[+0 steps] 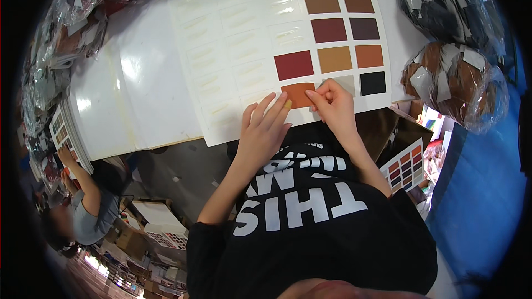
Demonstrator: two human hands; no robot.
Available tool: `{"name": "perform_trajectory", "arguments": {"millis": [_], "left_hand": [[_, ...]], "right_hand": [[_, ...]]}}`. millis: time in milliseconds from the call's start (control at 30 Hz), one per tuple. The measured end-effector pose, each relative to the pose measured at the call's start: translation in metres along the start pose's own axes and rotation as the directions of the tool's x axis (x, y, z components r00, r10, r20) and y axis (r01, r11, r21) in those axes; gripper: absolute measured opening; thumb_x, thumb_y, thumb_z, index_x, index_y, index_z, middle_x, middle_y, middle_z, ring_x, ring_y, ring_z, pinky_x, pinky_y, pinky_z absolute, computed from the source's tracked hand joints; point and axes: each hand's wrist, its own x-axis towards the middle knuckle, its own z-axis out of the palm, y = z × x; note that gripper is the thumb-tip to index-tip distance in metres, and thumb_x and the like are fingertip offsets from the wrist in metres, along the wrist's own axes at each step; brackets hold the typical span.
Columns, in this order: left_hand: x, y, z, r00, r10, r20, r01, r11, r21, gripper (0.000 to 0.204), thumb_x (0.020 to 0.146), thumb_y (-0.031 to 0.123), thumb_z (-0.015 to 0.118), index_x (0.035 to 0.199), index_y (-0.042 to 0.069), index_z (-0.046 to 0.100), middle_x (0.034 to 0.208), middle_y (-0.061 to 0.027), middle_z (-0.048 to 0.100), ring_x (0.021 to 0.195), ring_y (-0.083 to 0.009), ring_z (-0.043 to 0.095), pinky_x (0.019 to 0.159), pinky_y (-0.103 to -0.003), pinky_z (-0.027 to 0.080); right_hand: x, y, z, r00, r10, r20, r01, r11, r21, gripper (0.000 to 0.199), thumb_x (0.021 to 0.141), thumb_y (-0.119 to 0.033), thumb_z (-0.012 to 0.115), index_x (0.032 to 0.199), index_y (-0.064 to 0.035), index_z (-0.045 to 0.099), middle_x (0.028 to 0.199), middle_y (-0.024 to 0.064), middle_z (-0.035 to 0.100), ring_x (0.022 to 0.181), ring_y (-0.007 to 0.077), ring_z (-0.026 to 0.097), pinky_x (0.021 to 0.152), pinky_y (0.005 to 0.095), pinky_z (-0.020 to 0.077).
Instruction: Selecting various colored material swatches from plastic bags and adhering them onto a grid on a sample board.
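A large white sample card lies on the table before me. Colour swatches in brown, red, tan and black fill its right side. At its near edge is an orange-brown swatch, just below a dark red swatch. My right hand pinches the right edge of the orange-brown swatch between thumb and curled fingers. Fingers spread, my left hand rests at the swatch's left end, with a yellow cover on one fingertip. A grey swatch, partly behind my right hand, and a black swatch are to the right.
Yellowish glue-like streaks mark the card's left cells. Plastic-wrapped bundles of brown pieces and dark pieces sit at the right. More wrapped bundles line the table's left. Another person works over stacked cards at far left.
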Motion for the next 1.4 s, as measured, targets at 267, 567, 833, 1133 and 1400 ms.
{"name": "perform_trajectory", "arguments": {"millis": [267, 567, 833, 1133, 1400], "left_hand": [[0.001, 0.004, -0.001, 0.999, 0.005, 0.034, -0.008, 0.997, 0.080, 0.044, 0.081, 0.019, 0.068, 0.121, 0.007, 0.057, 0.138, -0.0028, 0.049, 0.127, -0.0204, 0.043, 0.102, -0.041, 0.034], [0.004, 0.006, 0.000, 0.998, -0.015, 0.054, 0.011, 0.997, 0.073, 0.043, 0.081, 0.017, 0.067, 0.122, 0.008, 0.058, 0.137, -0.0037, 0.051, 0.125, -0.0224, 0.045, 0.101, -0.043, 0.033], [0.022, -0.022, -0.038, 0.998, 0.001, -0.064, -0.003, 1.000, -0.028, 0.039, 0.080, 0.015, 0.067, 0.118, 0.010, 0.059, 0.130, -0.0070, 0.054, 0.124, -0.0274, 0.046, 0.099, -0.045, 0.035], [0.111, -0.123, -0.166, 0.803, 0.064, -0.592, 0.091, 0.969, 0.229, 0.031, 0.082, 0.009, 0.064, 0.112, 0.011, 0.064, 0.122, -0.0082, 0.061, 0.117, -0.0302, 0.052, 0.097, -0.042, 0.037], [0.220, -0.182, -0.240, 0.726, 0.238, -0.645, 0.082, 0.902, 0.425, 0.018, 0.084, 0.017, 0.062, 0.099, 0.009, 0.068, 0.104, -0.0033, 0.067, 0.099, -0.0249, 0.059, 0.085, -0.038, 0.041]], "right_hand": [[-0.001, -0.003, 0.003, 1.000, -0.019, -0.016, 0.017, 0.994, -0.109, 0.022, 0.089, -0.012, 0.065, 0.077, -0.0010, 0.051, 0.058, 0.0077, 0.060, 0.050, 0.0115, 0.056, 0.050, 0.0238, 0.0401], [-0.019, 0.008, -0.011, 0.794, -0.602, 0.083, 0.479, 0.537, -0.694, 0.040, 0.085, -0.017, 0.068, 0.124, -0.0177, 0.059, 0.060, 0.0115, 0.059, 0.051, 0.0253, 0.061, 0.048, 0.0327, 0.0463], [-0.024, -0.016, -0.021, 0.788, -0.596, 0.153, 0.527, 0.526, -0.668, 0.037, 0.085, -0.010, 0.065, 0.122, -0.0149, 0.062, 0.076, 0.0113, 0.067, 0.055, 0.0273, 0.062, 0.050, 0.0338, 0.0469], [0.006, -0.037, -0.001, 0.595, -0.736, 0.322, 0.795, 0.480, -0.371, 0.026, 0.083, -0.005, 0.064, 0.108, -0.0094, 0.068, 0.078, 0.0090, 0.069, 0.062, 0.0228, 0.065, 0.057, 0.0315, 0.0512], [0.031, -0.071, 0.018, 0.511, -0.757, 0.407, 0.859, 0.447, -0.249, 0.028, 0.079, 0.000, 0.065, 0.105, -0.0094, 0.070, 0.079, 0.0084, 0.069, 0.062, 0.0207, 0.065, 0.056, 0.0295, 0.0499]]}}
